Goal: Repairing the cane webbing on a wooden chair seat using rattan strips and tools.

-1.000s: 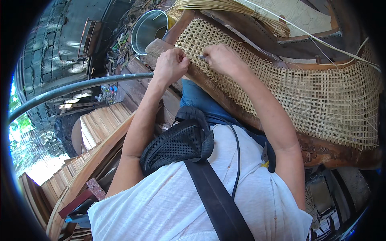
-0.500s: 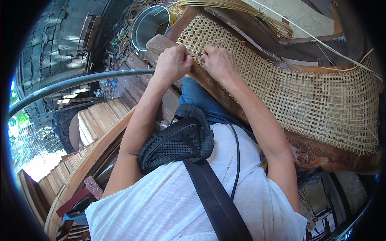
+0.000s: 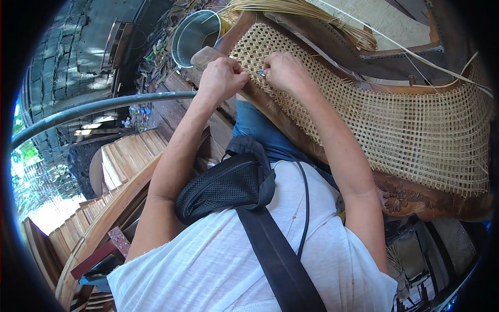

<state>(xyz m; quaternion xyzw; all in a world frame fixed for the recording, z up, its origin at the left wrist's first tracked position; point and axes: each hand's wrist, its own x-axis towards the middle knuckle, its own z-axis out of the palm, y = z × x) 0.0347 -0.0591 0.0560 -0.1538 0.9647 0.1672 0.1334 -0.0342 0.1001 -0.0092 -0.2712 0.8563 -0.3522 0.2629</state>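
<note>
Woven cane spans the curved wooden frame across my lap. My left hand is closed at the frame's near left end, its fingertips pressed together over the edge of the weave. Whatever they pinch is hidden. Just right of it, my right hand is wrapped round a small metal tool. Only the tool's short, shiny tip shows, pointing left above the cane. Finished weave with a dense diagonal pattern lies under this hand; farther right the strands form an open square grid with loose ends.
A metal bucket stands beyond my left hand. Cane strands lie bundled along the far frame, with a long pale strip crossing behind. A grey pipe curves in from the left, above stacked wooden slats.
My right hand has shifted slightly up and away from the weave's edge, and more of the metal tip shows. My left hand stays almost in place.
</note>
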